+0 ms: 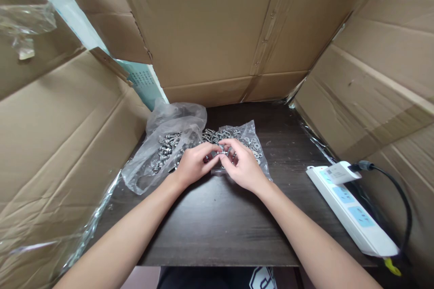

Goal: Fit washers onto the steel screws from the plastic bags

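Observation:
A small metal bolt point(222, 152) is pinched between the fingertips of both hands, just above the front edge of a clear plastic bag point(265, 165). My left hand point(196, 161) closes its thumb and forefinger on the bolt from the left. From the right, my right hand point(244, 165) grips it the same way. Behind the hands, loose bolts point(210, 135) and washers point(254, 145) lie on that bag. More bolts point(167, 145) sit in a crumpled plastic bag point(139, 169) to the left. Fingers partly hide the held piece.
The dark wooden table point(217, 226) has cardboard walls point(210, 22) at the back and both sides. At the right lies a white power strip point(356, 212) with a plugged-in adapter point(341, 172) and a black cable point(405, 198).

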{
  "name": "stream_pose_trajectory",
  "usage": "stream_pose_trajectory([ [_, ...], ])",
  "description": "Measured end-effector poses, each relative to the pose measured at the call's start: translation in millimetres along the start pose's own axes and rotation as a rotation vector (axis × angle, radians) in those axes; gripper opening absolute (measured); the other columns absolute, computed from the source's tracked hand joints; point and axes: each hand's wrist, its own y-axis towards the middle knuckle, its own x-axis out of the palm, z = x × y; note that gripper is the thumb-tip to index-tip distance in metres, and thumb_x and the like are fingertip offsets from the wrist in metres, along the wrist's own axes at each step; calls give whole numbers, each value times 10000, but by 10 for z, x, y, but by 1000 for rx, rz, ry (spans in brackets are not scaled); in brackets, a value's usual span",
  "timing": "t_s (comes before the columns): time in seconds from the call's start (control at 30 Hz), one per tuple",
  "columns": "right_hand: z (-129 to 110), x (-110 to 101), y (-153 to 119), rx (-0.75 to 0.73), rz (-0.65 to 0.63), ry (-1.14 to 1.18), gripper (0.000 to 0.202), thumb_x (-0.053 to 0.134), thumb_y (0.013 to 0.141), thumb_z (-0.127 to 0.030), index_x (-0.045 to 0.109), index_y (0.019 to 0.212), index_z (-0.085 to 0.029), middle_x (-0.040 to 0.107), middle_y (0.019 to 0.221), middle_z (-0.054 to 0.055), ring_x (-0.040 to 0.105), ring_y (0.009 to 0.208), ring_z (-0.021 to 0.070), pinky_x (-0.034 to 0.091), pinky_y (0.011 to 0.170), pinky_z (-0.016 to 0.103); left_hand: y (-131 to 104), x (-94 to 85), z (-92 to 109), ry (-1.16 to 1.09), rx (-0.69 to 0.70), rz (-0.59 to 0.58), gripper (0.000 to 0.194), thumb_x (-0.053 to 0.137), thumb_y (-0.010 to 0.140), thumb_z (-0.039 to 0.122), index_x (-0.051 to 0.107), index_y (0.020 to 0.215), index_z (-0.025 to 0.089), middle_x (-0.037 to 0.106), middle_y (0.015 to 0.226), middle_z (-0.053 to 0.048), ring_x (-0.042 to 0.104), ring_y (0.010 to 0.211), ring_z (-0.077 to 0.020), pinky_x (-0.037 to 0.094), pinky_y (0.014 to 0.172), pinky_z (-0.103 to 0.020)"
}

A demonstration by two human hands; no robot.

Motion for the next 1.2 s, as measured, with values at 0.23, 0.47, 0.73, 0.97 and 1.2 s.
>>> stream_pose_trajectory([
  [0.23,-8,-7,0,-3,0,-9,286,581,906,-217,618,1189,-235,663,987,41,600,682,153,534,664,317,0,-2,5,2,15,-8,124,598,999,226,685,1079,187,751,985,-57,701,809,-151,558,716,-245],
  [0.47,-21,-9,15,58,-3,76,287,576,887,-207,615,1171,-221,653,986,37,588,649,131,521,627,298,5,-12,3,11,42,-13,116,606,995,206,677,1083,181,745,977,-54,684,770,-139,539,681,-230],
  [0.73,-26,-10,28,100,-11,131,305,583,870,-202,613,1172,-215,633,979,29,589,656,124,507,609,282,6,-18,4,26,52,-15,114,605,1000,200,673,1089,181,747,995,-58,699,812,-150,535,686,-231],
  [0.97,-21,-17,21,58,-11,101,314,575,874,-197,614,1184,-214,637,995,37,578,665,129,513,631,296,5,-13,0,15,53,-19,119,600,1004,200,671,1098,179,745,1006,-62,701,830,-153,539,710,-238],
  [1.2,-29,-19,17,65,-11,105,315,581,869,-206,618,1181,-223,636,995,35,584,679,133,514,620,289,1,-3,-9,-11,50,-15,117,603,1005,197,670,1100,178,742,1014,-61,698,847,-155,536,720,-237],
])
